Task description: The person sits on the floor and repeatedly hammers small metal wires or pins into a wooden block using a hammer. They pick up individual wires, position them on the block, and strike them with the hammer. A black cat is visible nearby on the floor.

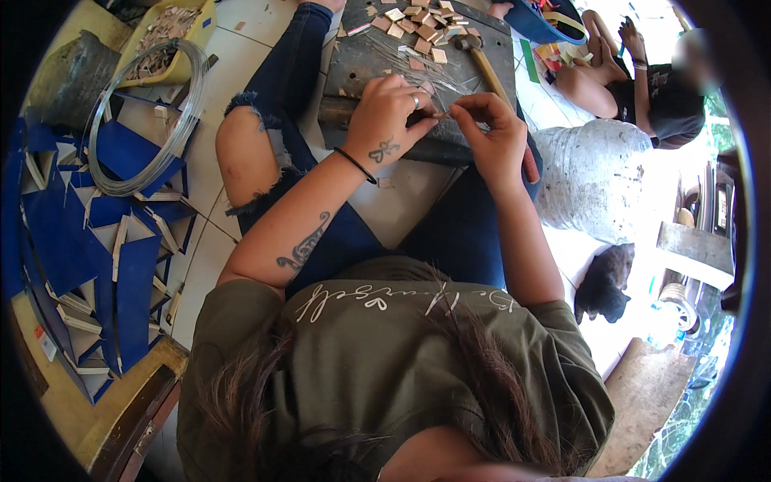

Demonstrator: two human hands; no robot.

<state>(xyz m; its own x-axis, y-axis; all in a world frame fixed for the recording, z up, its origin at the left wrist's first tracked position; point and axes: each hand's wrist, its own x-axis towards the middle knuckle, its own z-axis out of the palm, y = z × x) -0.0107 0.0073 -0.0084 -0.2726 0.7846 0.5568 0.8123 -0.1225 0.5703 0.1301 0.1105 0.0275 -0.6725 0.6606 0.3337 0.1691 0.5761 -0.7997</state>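
My left hand (389,116) and my right hand (488,132) meet over the near part of a dark, worn work block (341,84). Both are closed in a pinch, fingertips almost touching around something thin and small that I cannot make out. Just beyond my hands, several cut lengths of thin wire (414,64) lie loose on the block. A hammer (486,71) with a wooden handle rests at the block's right side, partly hidden by my right hand. Small wooden pieces (426,30) are heaped at the far end.
Left on the floor are a coil of wire (98,153), blue triangular panels (68,233) and a yellow bin (205,32) of wood scraps. To the right are a wrapped, pale cylinder (594,177), a dark cat (605,285), a blue tub (538,24) and a seated person (671,100).
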